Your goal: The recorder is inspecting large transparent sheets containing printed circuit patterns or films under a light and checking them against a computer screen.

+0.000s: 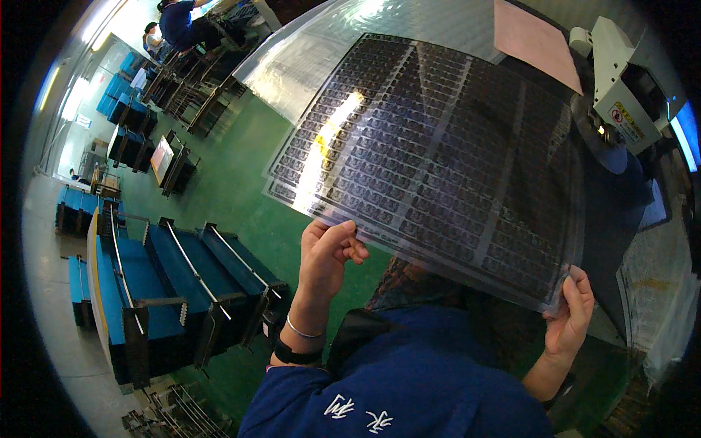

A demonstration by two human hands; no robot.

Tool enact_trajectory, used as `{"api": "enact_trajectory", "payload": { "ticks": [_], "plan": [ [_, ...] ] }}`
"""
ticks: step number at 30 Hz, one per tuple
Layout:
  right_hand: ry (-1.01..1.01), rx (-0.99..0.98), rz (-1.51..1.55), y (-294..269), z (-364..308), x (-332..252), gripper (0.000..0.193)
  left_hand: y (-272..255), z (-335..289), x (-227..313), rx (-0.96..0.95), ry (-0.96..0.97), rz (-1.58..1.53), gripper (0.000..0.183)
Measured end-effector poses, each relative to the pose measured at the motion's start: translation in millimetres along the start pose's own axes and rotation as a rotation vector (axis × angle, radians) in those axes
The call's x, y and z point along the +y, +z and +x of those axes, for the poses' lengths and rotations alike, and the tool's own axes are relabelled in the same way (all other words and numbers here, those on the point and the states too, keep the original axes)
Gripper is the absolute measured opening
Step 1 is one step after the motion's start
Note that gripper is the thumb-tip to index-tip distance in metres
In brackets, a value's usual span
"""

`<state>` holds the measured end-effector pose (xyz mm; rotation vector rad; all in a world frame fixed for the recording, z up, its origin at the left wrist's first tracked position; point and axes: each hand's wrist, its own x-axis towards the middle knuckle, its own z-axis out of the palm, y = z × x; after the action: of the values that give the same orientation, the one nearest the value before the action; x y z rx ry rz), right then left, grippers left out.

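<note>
A workshop with a green floor (234, 157) spreads out on the left, where racks (191, 266) with blue panels and metal rods stand in a row. Farther back, more blue racks line the room, and a co-worker in dark blue (177, 25) is near another person in a pale top (154, 42).

At the top, a pale, glossy surface (285, 77) reaches behind the dark sheet (438, 146), which is see-through in places and covered in rows of small repeated shapes, with lighter strips between the blocks. The sheet is in front of the wearer's chest, tilted, and a bright yellow-white glare runs down its left part. Whether its far edge touches the surface, I cannot tell.

The left hand (327, 255) pinches the near edge toward the left — thumb on top, the other fingers curled loosely below. The right hand (572, 310) has its fingers closed on the near right corner. A silver bracelet (303, 328) and a black band (296, 353) circle the left wrist.

Beyond the sheet, to the right, are a pink sheet (537, 44) and a white machine (617, 80).
</note>
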<state>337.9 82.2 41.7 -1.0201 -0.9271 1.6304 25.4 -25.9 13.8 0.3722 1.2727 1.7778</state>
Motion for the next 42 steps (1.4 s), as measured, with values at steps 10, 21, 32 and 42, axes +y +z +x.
{"api": "enact_trajectory", "payload": {
  "ticks": [10,21,32,42],
  "plan": [
    [0.012,0.008,0.006,-2,0,1,0.017,-1,1,-1,-0.021,-0.011,-0.01,0.011],
    [0.007,0.023,0.006,-3,-1,1,0.017,0,1,-1,-0.028,-0.019,-0.006,0.012],
    [0.004,0.232,-0.026,-6,-3,1,0.017,-25,23,19,0.246,0.247,-0.044,0.013],
    [-0.003,0.141,-0.031,-10,-2,3,0.017,-48,36,37,0.283,0.358,-0.035,0.039]
  ]
}}
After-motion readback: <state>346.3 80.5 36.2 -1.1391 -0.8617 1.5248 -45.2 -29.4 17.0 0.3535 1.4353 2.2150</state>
